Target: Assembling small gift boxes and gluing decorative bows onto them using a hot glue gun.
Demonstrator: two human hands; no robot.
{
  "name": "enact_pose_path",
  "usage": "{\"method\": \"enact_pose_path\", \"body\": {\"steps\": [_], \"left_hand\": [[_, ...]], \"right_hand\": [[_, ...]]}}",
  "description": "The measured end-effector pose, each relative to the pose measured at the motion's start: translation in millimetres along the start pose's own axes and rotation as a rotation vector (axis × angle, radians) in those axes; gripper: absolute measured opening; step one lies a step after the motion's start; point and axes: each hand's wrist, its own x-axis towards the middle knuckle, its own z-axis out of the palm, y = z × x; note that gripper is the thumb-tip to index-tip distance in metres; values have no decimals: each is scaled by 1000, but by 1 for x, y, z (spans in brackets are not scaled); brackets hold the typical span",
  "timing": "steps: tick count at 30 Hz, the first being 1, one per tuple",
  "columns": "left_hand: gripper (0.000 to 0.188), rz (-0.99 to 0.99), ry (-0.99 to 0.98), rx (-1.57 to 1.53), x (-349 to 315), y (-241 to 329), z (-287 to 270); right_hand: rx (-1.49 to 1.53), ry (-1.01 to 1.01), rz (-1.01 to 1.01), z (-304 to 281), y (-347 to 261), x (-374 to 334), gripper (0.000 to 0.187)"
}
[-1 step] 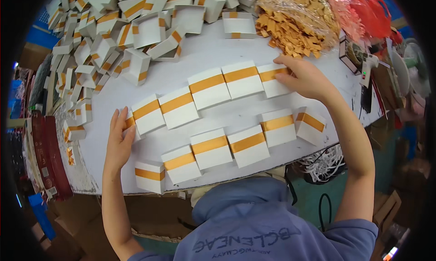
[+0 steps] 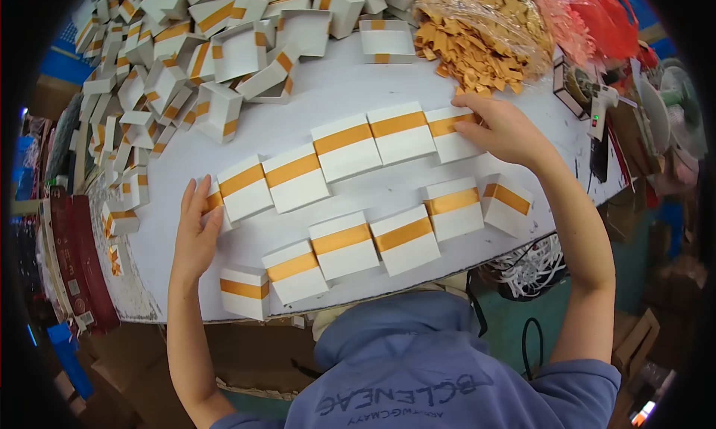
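White table (image 2: 321, 86): left hand (image 2: 196, 235) grasps mostly hidden left-end box (image 2: 215, 201); right hand (image 2: 509, 133) grasps right-end box (image 2: 450, 144), edge covered.

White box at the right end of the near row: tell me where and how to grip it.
Probably best to pinch the white box by its far and near edges, the right hand coming from the right. The neighbouring box sits close on its left, and the gold band runs left to right between those two edges.
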Motion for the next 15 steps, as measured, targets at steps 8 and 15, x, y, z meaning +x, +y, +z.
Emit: {"method": "enact_pose_path", "body": {"steps": [8, 15], "left_hand": [[54, 20, -99, 102, -14, 34, 10], [80, 103, -87, 221, -106, 37, 5]], "right_hand": [[-38, 6, 138, -10, 8, -46, 41], [-184, 343, -5, 37, 12, -130, 71]]}}
